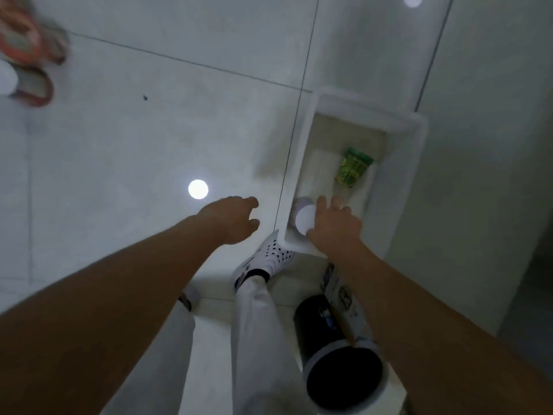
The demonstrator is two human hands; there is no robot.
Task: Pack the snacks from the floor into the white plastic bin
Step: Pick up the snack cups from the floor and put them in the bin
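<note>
The white plastic bin (414, 163) stands on the floor tiles to the right of my feet. A green snack packet (353, 170) lies inside it, against the right wall. My right hand (333, 224) is at the bin's near end and grips a white-lidded round snack can (304, 218), with the lid facing left just inside the rim. My left hand (236, 220) hovers over the floor left of the bin, fingers loosely curled and holding nothing. Blurred red and orange snack packs (28, 55) lie on the floor at the far upper left.
My white perforated shoe (266, 259) touches the bin's near left corner. A black cylinder with a white rim (335, 354) and a printed box (344, 298) sit at the lower right. A pale wall or cabinet (493, 145) runs along the bin's right side.
</note>
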